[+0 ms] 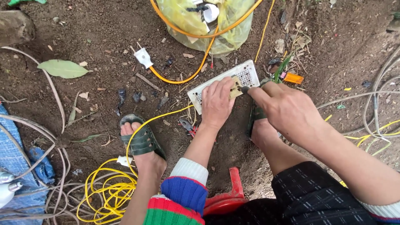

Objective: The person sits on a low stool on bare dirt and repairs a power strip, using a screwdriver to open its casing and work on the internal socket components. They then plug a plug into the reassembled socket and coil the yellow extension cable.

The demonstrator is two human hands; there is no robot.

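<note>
A white perforated rectangular panel (243,74) lies tilted on the bare soil. My left hand (216,104) presses flat on its near half, fingers spread over it. My right hand (283,106) is closed around a dark tool (245,89), whose tip meets the panel beside a small beige part (236,88). The tool's handle is hidden inside my fist.
An orange cable (179,79) with a white plug (143,57) runs from a yellow plastic bag (208,21) at the top. Yellow wire (106,193) coils lower left by my sandalled foot (139,139). Red pliers (188,127), a red stool (227,198), grey cables (375,100) at right.
</note>
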